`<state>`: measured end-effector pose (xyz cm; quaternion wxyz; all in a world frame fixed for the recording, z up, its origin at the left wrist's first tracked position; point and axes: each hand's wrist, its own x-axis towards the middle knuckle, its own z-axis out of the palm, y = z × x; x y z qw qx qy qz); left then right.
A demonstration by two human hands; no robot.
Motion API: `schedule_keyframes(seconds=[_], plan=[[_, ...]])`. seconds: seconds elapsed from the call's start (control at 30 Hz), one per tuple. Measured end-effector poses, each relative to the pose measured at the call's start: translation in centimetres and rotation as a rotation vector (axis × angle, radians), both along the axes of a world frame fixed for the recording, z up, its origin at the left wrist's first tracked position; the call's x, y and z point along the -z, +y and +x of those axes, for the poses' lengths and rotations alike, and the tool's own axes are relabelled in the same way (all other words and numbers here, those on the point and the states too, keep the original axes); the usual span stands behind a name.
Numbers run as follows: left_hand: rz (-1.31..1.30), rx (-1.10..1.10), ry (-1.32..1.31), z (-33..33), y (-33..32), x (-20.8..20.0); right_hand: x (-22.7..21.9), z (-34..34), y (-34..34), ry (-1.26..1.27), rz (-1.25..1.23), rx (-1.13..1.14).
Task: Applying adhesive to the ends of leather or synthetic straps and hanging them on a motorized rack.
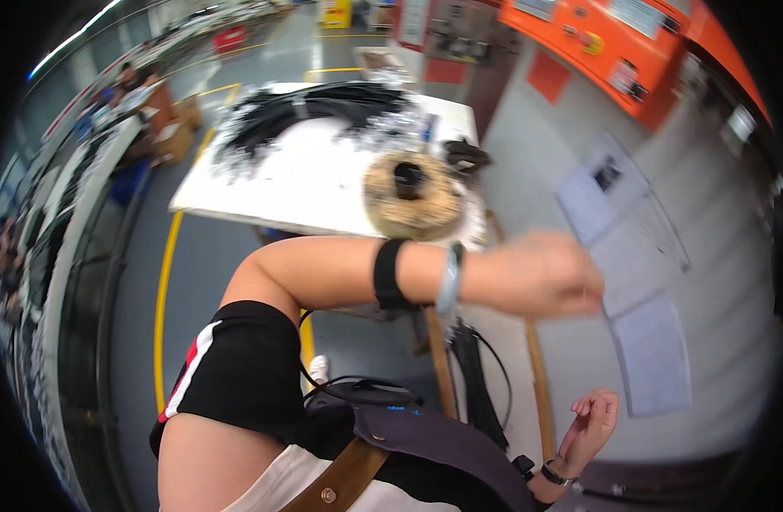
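Note:
My left arm reaches across the view to the right, wearing a black band and a pale bracelet. At its end my left hand (541,273) is smeared by motion; its fingers look bent in, and whatever they may hold is hidden. Lower right, my right hand (590,422) is raised with loosely curled fingers and nothing visible in it. Beyond the left forearm stands a white table (280,196). On its near right part sits a tan roll (413,209) with a dark centre. A large curved bundle of black cables (315,107) with clear-wrapped ends lies farther back.
A dark cable bundle (475,375) hangs beside wooden rails below my left forearm. Paper sheets (652,354) are on the grey-white surface at right, under an orange cabinet (596,51). Long racks (75,230) line the left, beyond a yellow floor line (163,299).

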<state>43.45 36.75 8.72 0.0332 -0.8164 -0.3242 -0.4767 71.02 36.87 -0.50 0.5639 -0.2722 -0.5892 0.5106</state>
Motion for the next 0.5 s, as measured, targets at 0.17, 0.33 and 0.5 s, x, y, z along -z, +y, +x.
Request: schedule_keyframes(seconds=[0.17,0.33,0.5], plan=[[-0.283,-0.719,-0.151,-22.6,-9.6,-1.6,1.1,-11.8,1.5,-0.080,-0.034,-0.295],[-0.535,-1.494,0.299,-43.7,-19.2,3.8,1.1,-22.1,0.4,-0.110,-0.033,-0.436],[-0.615,-1.612,0.252,-55.5,-18.8,8.2,2.0,-28.6,-1.2,-0.257,-0.101,-0.452]])
